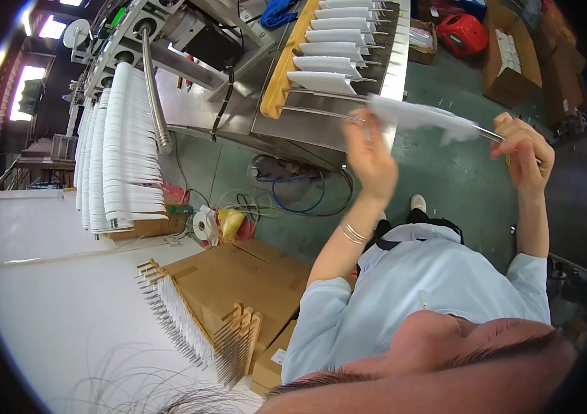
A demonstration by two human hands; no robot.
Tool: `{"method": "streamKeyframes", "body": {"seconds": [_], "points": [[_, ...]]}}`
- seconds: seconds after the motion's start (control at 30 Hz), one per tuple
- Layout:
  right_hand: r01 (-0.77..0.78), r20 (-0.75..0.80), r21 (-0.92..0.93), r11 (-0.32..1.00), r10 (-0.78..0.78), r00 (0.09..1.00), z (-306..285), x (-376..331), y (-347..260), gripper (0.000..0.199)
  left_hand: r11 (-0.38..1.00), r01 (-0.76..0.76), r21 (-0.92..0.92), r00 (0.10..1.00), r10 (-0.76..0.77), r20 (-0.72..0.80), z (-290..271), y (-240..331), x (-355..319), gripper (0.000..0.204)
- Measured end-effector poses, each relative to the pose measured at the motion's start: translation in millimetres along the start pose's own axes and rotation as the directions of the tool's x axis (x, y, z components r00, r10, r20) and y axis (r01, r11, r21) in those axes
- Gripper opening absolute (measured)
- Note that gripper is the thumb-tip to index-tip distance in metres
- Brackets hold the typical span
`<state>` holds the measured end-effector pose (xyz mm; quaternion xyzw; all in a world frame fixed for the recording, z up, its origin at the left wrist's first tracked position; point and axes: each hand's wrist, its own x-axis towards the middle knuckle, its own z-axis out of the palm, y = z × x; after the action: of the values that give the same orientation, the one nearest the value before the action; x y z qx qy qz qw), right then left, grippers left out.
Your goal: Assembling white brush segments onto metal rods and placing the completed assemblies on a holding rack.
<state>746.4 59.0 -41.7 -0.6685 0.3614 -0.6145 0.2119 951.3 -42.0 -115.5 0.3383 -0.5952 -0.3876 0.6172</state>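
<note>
My right hand is closed around one end of a thin metal rod at the right. White thin sheets hang on this rod, blurred by motion. My left hand is raised beside the left end of these sheets, near the tip of a bare rod of the rack; its fingers are smeared, so their grip is unclear. To the left, a yellow wooden bar holds a row of metal rods, several carrying white sheets. The nearest rods there are bare close to the bar.
A metal-topped table supports the rack. Left of it stands a machine with long rows of hanging white pieces. Cardboard boxes and racks of pins are at lower left. A red container and an open carton stand at far right.
</note>
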Motion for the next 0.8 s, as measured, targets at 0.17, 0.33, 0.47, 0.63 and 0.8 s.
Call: {"method": "streamKeyframes", "body": {"seconds": [0.17,0.33,0.47,0.63,0.8], "points": [[-0.005,-0.079,-0.044,0.999,0.001,0.997,-25,-14,-13,0.033,0.991,-0.122,-0.053,0.971,0.13,0.202,24,16,-7,0.017],[-0.007,-0.056,-0.042,0.999,0.005,0.998,-27,-7,-10,0.033,0.976,0.139,-0.166,0.913,-0.192,-0.361,9,-9,16,0.025],[-0.019,-0.012,-0.087,0.996,0.018,1.0,-1,16,7,0.032,0.963,0.103,-0.251,0.863,-0.212,-0.459,-23,-42,66,0.026],[-0.115,-0.001,-0.029,0.993,0.115,0.993,20,29,17,0.03,0.919,0.098,-0.382,0.92,-0.23,-0.317,-22,-32,78,0.022],[-0.101,-0.026,0.029,0.994,0.102,0.994,11,23,21,0.033,0.97,-0.019,-0.243,0.962,-0.048,-0.267,-8,-28,54,0.017]]}}
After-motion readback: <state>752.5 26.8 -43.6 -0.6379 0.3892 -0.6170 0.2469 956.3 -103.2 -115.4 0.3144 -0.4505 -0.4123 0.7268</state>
